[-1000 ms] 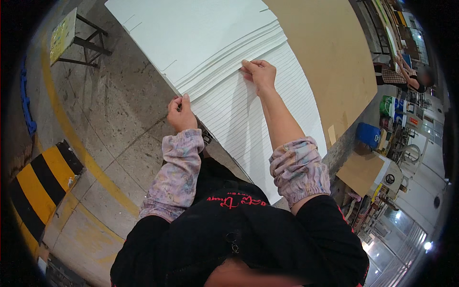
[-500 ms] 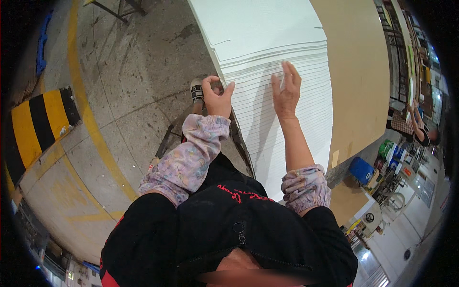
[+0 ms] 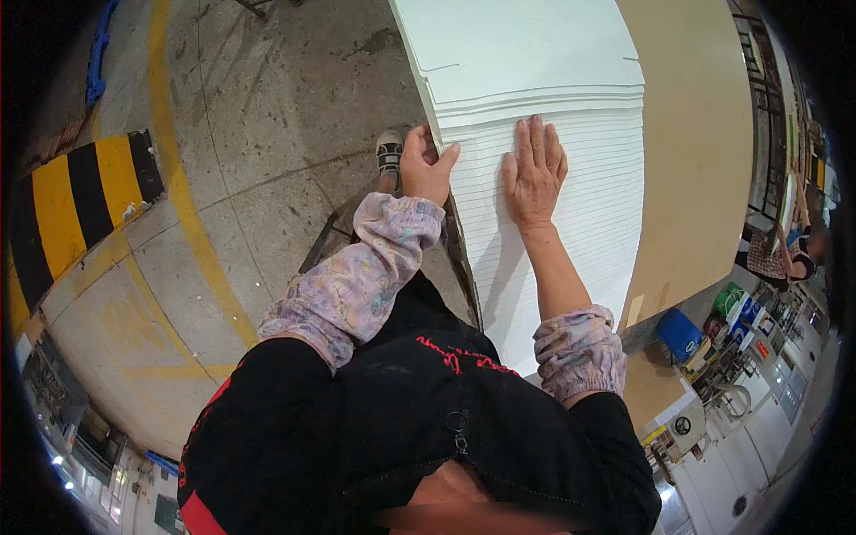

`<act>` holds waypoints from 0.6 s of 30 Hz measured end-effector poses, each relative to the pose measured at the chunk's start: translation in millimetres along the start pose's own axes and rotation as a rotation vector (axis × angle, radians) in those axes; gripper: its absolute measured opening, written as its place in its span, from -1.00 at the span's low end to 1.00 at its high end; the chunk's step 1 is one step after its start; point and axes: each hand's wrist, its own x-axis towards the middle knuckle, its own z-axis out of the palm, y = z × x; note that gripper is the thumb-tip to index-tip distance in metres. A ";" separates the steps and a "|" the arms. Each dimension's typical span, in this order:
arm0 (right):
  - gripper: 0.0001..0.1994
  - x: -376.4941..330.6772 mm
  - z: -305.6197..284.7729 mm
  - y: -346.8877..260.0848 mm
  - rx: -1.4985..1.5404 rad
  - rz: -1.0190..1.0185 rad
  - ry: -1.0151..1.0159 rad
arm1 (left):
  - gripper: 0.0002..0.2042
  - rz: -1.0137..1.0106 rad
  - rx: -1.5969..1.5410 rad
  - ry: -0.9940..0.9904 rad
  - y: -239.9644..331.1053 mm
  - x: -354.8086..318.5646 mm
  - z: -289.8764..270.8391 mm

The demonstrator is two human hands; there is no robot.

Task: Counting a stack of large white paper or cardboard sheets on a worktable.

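A tall stack of large white paper sheets (image 3: 553,80) fills the upper middle, its layered side facing me. My left hand (image 3: 426,166) grips the stack's left corner, thumb and fingers curled around the edge. My right hand (image 3: 533,173) lies flat on the layered side of the stack, fingers spread and pointing up. Both forearms wear pale floral sleeve covers over a black top.
A brown board (image 3: 704,160) stands right of the stack. Concrete floor with a yellow line (image 3: 183,196) lies to the left, beside a yellow and black striped barrier (image 3: 80,205). A blue bin (image 3: 679,334) and machinery sit lower right; another person (image 3: 785,254) works at far right.
The view swung so the stack now sits higher and more centred. My right hand went from holding the sheet edge to lying flat on the stack's side; the left hand stayed on the corner.
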 end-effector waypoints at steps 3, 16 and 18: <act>-0.51 -0.1 0.1 -1.0 -0.030 0.004 -0.011 | -0.59 0.035 -0.051 0.005 -1.3 0.0 1.0; -0.49 -1.9 -2.4 0.6 -0.058 0.030 -0.028 | -0.58 0.086 0.006 0.000 -6.4 1.2 1.1; -0.49 -2.1 -2.4 0.5 -0.060 0.027 -0.016 | -0.57 0.086 0.027 0.002 -7.1 1.3 2.1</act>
